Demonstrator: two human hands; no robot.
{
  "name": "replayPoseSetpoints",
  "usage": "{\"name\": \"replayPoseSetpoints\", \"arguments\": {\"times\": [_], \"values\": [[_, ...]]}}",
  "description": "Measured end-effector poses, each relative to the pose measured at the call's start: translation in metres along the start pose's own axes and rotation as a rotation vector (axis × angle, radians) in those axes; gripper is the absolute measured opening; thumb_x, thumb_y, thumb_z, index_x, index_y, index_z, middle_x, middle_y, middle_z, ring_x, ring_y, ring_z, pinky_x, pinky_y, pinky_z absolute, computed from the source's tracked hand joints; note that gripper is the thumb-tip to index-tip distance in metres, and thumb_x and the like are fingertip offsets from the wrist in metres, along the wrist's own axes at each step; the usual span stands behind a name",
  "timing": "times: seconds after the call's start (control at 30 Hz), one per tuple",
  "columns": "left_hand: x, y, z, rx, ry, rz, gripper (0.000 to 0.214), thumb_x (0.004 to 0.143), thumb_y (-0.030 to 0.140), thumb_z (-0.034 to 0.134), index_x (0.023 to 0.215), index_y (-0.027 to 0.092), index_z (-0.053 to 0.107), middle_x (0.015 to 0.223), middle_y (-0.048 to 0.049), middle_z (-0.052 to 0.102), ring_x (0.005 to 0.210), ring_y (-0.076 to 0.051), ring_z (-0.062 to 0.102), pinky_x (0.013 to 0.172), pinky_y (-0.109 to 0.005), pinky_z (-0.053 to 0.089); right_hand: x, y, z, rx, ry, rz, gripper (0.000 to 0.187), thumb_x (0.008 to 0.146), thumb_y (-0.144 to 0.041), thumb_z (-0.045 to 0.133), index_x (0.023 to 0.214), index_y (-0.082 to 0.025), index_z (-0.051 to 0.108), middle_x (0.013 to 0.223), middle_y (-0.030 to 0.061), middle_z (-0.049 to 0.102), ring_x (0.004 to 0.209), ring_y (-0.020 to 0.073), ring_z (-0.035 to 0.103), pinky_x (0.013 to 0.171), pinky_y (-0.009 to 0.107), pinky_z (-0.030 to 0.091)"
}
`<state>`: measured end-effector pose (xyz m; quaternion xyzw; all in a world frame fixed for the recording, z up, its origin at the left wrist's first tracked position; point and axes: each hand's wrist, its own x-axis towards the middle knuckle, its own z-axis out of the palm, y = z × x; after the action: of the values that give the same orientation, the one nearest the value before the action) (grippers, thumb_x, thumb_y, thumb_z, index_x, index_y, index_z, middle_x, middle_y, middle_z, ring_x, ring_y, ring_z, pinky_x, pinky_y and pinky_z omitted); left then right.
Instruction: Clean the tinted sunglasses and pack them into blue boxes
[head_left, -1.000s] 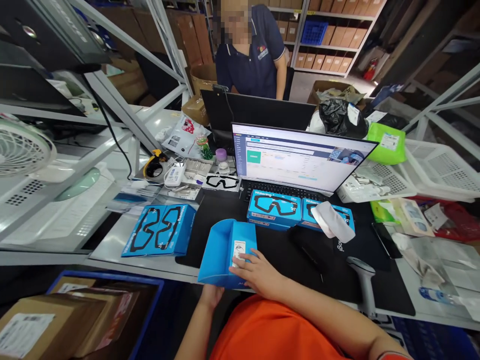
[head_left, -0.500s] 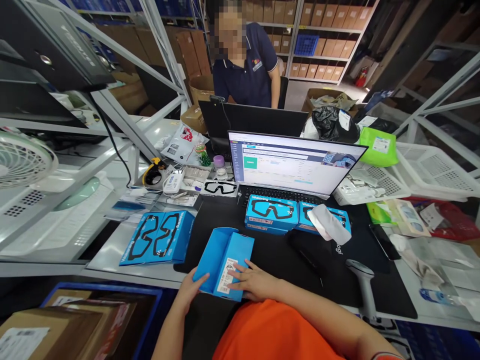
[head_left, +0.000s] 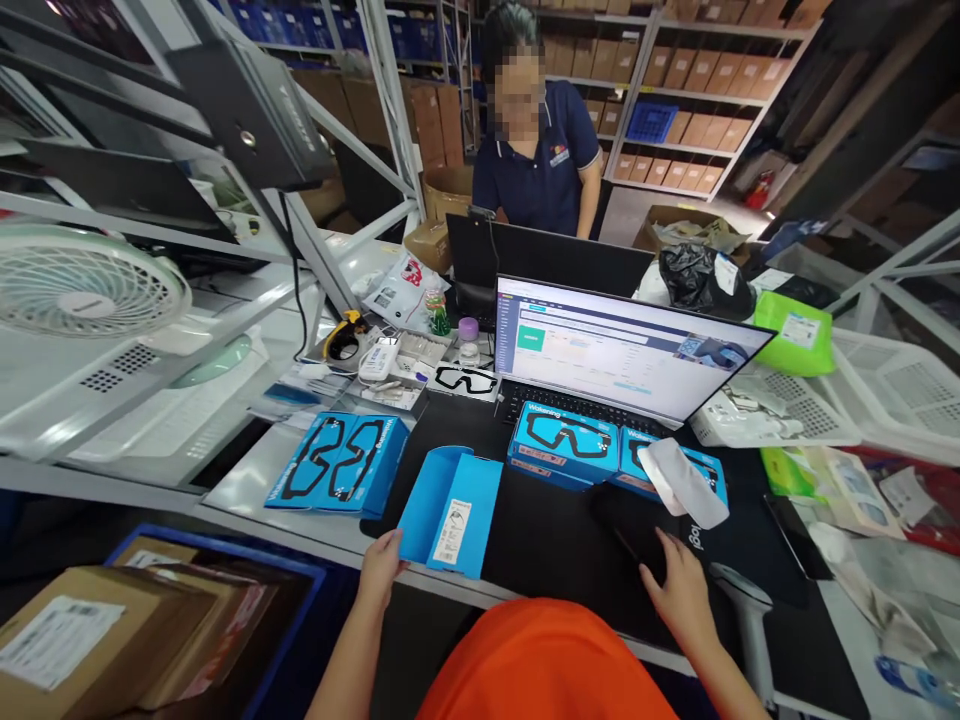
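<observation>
My left hand (head_left: 381, 568) pinches the lower left corner of an open blue cardboard box (head_left: 476, 500), which lies on the black desk mat with its white barcode label (head_left: 451, 531) facing up. My right hand (head_left: 679, 590) is over the mat at the right, thumb and fingers apart. Just beyond its fingers lies a dark, thin object (head_left: 621, 530), hard to make out against the mat. Behind it are blue goggle boxes (head_left: 564, 445) with a grey-white cloth pouch (head_left: 684, 485) on top. Another blue box pair (head_left: 336, 465) stands at the left.
A monitor (head_left: 622, 350) and keyboard stand at the back of the mat. At the right are a barcode scanner (head_left: 746, 620), a phone (head_left: 796, 538) and white baskets (head_left: 896, 390). A fan (head_left: 90, 300) is at the left, cartons below it. A person in a navy shirt is opposite.
My right hand has left the blue box and moved right across the mat, fingers spreading. My left hand still grips the box. The view has shifted, so things sit further right.
</observation>
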<state>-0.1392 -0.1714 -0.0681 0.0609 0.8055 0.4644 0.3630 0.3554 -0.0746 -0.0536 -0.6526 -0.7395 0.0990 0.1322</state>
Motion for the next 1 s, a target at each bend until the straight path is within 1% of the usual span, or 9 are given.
{"name": "replayPoseSetpoints", "arguments": {"times": [0.17, 0.23, 0.3, 0.4, 0.5, 0.67, 0.77, 0.87, 1.0], "values": [[-0.036, 0.024, -0.006, 0.151, 0.129, 0.327, 0.034, 0.088, 0.038, 0.052, 0.111, 0.014, 0.062, 0.136, -0.0195, 0.055, 0.144, -0.038, 0.033, 0.118, -0.055, 0.026, 0.024, 0.033, 0.020, -0.164, -0.246, 0.155, 0.096, 0.074, -0.051, 0.063, 0.154, -0.011, 0.026, 0.139, 0.0231, 0.049, 0.125, 0.0408, 0.055, 0.096, 0.049, 0.047], [-0.062, 0.029, -0.004, 0.176, 0.113, 0.452, 0.039, 0.089, 0.040, 0.049, 0.118, 0.016, 0.059, 0.147, -0.0176, 0.044, 0.145, -0.036, 0.031, 0.121, -0.054, 0.022, 0.036, 0.039, 0.020, -0.214, -0.300, 0.131, 0.098, 0.072, -0.051, 0.065, 0.154, -0.013, 0.026, 0.139, 0.0213, 0.051, 0.125, 0.0409, 0.055, 0.098, 0.050, 0.044], [-0.092, 0.032, 0.005, 0.183, 0.031, 0.536, 0.034, 0.090, 0.043, 0.049, 0.112, 0.021, 0.063, 0.139, -0.0161, 0.052, 0.137, -0.036, 0.041, 0.118, -0.052, 0.029, 0.043, 0.039, 0.016, -0.245, -0.325, 0.086, 0.097, 0.071, -0.052, 0.066, 0.152, -0.013, 0.031, 0.132, 0.0194, 0.057, 0.121, 0.0404, 0.057, 0.099, 0.049, 0.042], [-0.135, 0.035, 0.032, 0.192, -0.268, 0.602, 0.025, 0.090, 0.041, 0.051, 0.096, 0.027, 0.070, 0.110, -0.0108, 0.069, 0.114, -0.029, 0.061, 0.104, -0.042, 0.047, 0.040, 0.028, 0.007, -0.288, -0.299, 0.048, 0.094, 0.070, -0.054, 0.068, 0.149, -0.011, 0.038, 0.119, 0.0176, 0.063, 0.114, 0.0399, 0.059, 0.096, 0.047, 0.043], [-0.163, 0.043, 0.062, 0.212, -0.610, 0.571, 0.024, 0.090, 0.035, 0.051, 0.093, 0.024, 0.072, 0.104, -0.0077, 0.071, 0.102, -0.024, 0.066, 0.092, -0.037, 0.053, 0.025, 0.008, -0.001, -0.319, -0.229, 0.053, 0.093, 0.068, -0.051, 0.070, 0.147, -0.012, 0.041, 0.115, 0.0172, 0.062, 0.109, 0.0399, 0.059, 0.091, 0.047, 0.045], [-0.176, 0.046, 0.096, 0.276, -0.904, 0.389, 0.025, 0.081, 0.034, 0.065, 0.096, 0.017, 0.074, 0.095, -0.0105, 0.075, 0.086, -0.024, 0.071, 0.078, -0.039, 0.057, 0.001, -0.027, -0.019, -0.120, -0.194, 0.032, 0.091, 0.068, -0.049, 0.071, 0.147, -0.017, 0.040, 0.114, 0.0132, 0.058, 0.106, 0.0375, 0.057, 0.089, 0.046, 0.048], [-0.178, 0.042, 0.110, 0.244, -0.955, 0.342, 0.074, 0.067, 0.038, 0.080, 0.132, 0.013, 0.057, 0.132, -0.0213, 0.062, 0.112, -0.031, 0.065, 0.094, -0.046, 0.053, -0.003, -0.057, -0.041, 0.078, -0.203, -0.059, 0.092, 0.068, -0.049, 0.073, 0.148, -0.022, 0.036, 0.118, 0.0102, 0.054, 0.111, 0.0363, 0.055, 0.096, 0.050, 0.047], [-0.184, 0.045, 0.125, -0.072, -1.024, 0.343, 0.124, 0.053, 0.044, 0.091, 0.153, 0.016, 0.024, 0.153, -0.0248, 0.039, 0.137, -0.036, 0.046, 0.109, -0.052, 0.041, -0.003, -0.104, -0.064, 0.187, -0.176, -0.172, 0.097, 0.066, -0.046, 0.077, 0.150, -0.027, 0.031, 0.121, 0.0093, 0.051, 0.114, 0.0362, 0.052, 0.098, 0.053, 0.047], [-0.189, 0.067, 0.138, -0.481, -0.891, 0.307, 0.118, 0.061, 0.047, 0.089, 0.153, 0.020, 0.022, 0.144, -0.0204, 0.053, 0.131, -0.034, 0.054, 0.112, -0.052, 0.040, -0.004, -0.165, -0.088, 0.232, -0.059, -0.233, 0.099, 0.077, -0.039, 0.074, 0.157, -0.027, 0.017, 0.129, 0.0139, 0.046, 0.119, 0.0378, 0.046, 0.100, 0.057, 0.046]]}}
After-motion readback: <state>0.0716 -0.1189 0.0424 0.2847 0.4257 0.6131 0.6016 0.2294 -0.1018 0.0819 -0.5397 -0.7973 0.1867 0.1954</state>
